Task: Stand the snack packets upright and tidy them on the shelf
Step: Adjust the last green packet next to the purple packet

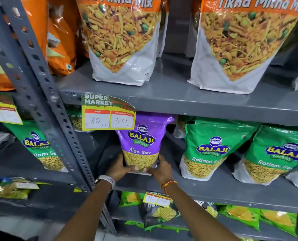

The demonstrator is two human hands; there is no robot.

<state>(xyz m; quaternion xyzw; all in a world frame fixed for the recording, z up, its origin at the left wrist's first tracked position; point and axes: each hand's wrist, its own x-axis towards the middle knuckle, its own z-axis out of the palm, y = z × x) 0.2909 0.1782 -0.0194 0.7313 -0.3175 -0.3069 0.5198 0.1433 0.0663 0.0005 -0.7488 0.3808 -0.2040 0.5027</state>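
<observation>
A purple Aloo Sev packet (142, 145) stands upright at the left of the middle grey shelf (214, 193), its top just under the shelf above. My left hand (119, 167) grips its lower left corner and my right hand (162, 168) grips its lower right corner. Two green Ratlami Sev packets (209, 148) (278, 153) stand to the right, leaning slightly back. More green packets sit behind them, partly hidden.
A perforated grey upright post (57, 119) runs just left of my hands. A price tag (108, 113) hangs from the upper shelf edge over the purple packet. Large Tikha Mitha Mix bags (124, 40) stand on the upper shelf. Small green packets (249, 218) fill the lower shelf.
</observation>
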